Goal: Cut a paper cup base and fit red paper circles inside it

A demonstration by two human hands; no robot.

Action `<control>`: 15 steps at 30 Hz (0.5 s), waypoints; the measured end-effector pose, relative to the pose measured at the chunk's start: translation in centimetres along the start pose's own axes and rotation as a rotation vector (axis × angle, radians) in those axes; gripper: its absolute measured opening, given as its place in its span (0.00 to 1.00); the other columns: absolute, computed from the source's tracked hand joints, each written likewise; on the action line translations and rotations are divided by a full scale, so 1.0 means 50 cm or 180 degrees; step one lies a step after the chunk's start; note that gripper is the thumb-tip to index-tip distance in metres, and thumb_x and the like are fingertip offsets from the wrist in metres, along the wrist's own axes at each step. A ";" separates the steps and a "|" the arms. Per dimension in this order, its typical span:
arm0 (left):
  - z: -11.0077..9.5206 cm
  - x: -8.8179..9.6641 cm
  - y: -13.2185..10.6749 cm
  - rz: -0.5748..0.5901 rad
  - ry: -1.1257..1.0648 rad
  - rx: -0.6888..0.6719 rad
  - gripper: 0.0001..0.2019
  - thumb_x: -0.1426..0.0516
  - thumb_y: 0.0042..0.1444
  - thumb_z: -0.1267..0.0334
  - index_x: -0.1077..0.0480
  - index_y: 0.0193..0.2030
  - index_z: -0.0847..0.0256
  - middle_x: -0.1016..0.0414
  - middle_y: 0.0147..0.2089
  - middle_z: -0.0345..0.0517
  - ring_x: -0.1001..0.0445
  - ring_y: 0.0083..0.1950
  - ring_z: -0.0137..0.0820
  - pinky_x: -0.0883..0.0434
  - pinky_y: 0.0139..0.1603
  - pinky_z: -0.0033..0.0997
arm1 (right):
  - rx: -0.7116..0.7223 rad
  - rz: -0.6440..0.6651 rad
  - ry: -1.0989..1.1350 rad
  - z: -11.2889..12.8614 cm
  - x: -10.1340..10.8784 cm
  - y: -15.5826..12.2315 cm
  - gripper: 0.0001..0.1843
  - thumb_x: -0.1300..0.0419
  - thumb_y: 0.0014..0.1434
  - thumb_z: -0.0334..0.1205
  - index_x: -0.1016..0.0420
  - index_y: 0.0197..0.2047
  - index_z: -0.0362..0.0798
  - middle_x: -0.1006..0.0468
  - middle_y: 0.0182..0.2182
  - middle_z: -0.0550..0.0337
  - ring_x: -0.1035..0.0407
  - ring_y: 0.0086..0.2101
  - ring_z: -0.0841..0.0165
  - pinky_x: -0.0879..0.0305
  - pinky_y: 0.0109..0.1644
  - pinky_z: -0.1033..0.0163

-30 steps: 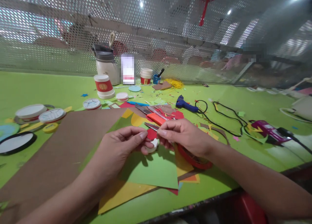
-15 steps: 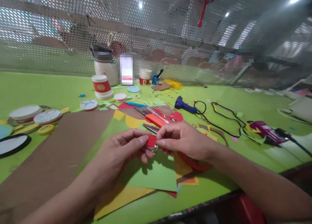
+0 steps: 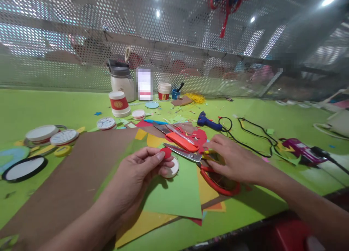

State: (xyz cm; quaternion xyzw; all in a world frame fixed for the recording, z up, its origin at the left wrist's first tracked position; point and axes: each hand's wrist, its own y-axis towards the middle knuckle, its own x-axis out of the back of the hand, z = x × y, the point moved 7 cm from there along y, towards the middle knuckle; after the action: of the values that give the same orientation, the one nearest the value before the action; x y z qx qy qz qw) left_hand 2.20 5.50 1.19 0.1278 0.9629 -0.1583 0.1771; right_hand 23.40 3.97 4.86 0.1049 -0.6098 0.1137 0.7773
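My left hand pinches a small red paper piece between thumb and fingers. A white round disc shows just beyond its fingertips, partly hidden by them. My right hand is over the handles of a pair of scissors, its thumb and fingers apart; whether it touches them I cannot tell. The scissors lie with their blades toward the left hand and a red handle loop near me. Beneath both hands is a green paper sheet.
An orange utility knife lies beyond the scissors. Brown card covers the left side. Farther back stand a paper cup and a jug. A blue glue gun trails a black cord at the right. Paper scraps lie around.
My right hand has left the red paper piece and moved right to the scissors' handles. The left hand still holds the piece. The view has shifted slightly.
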 end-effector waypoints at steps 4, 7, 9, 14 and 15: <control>-0.004 0.007 0.003 -0.0041 -0.0034 -0.0109 0.06 0.35 0.52 0.62 0.25 0.32 0.63 0.21 0.33 0.46 0.25 0.35 0.29 0.29 0.39 0.27 | -0.0233 0.0502 -0.0414 -0.037 -0.029 -0.040 0.29 0.44 0.56 0.37 0.37 0.62 0.53 0.29 0.44 0.49 0.33 0.44 0.54 0.38 0.47 0.50; -0.008 0.010 0.006 -0.0093 -0.0099 -0.0147 0.06 0.35 0.51 0.62 0.25 0.31 0.63 0.22 0.34 0.45 0.26 0.36 0.29 0.30 0.40 0.28 | -0.0190 0.0694 -0.0299 -0.028 -0.041 -0.048 0.32 0.45 0.57 0.40 0.43 0.65 0.57 0.29 0.45 0.50 0.32 0.45 0.54 0.39 0.48 0.51; -0.016 0.014 0.008 -0.0176 -0.0148 -0.0212 0.07 0.35 0.51 0.62 0.26 0.30 0.62 0.23 0.33 0.43 0.27 0.36 0.28 0.30 0.41 0.27 | -0.0159 0.0758 -0.0252 -0.019 -0.048 -0.044 0.30 0.46 0.59 0.41 0.42 0.65 0.57 0.28 0.45 0.50 0.30 0.43 0.55 0.38 0.45 0.53; -0.034 0.032 0.010 -0.0457 -0.0265 -0.0297 0.08 0.33 0.49 0.61 0.26 0.28 0.62 0.25 0.32 0.41 0.28 0.36 0.26 0.31 0.44 0.27 | -0.0087 0.0811 -0.0255 -0.013 -0.058 -0.026 0.30 0.45 0.55 0.34 0.36 0.61 0.56 0.24 0.43 0.51 0.28 0.42 0.54 0.37 0.43 0.56; -0.036 0.034 0.010 -0.0494 -0.0283 -0.0319 0.09 0.33 0.49 0.61 0.26 0.29 0.62 0.25 0.33 0.42 0.28 0.37 0.27 0.31 0.45 0.28 | -0.0114 0.0769 -0.0274 -0.016 -0.055 -0.024 0.28 0.45 0.54 0.34 0.34 0.60 0.55 0.22 0.43 0.50 0.28 0.43 0.53 0.37 0.43 0.55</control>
State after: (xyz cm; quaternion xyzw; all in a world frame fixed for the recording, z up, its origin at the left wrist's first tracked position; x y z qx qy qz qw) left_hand 0.26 6.92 1.98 0.0366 0.9679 -0.1287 0.2130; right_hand 23.89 2.96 1.98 0.0217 -0.6527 0.1909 0.7328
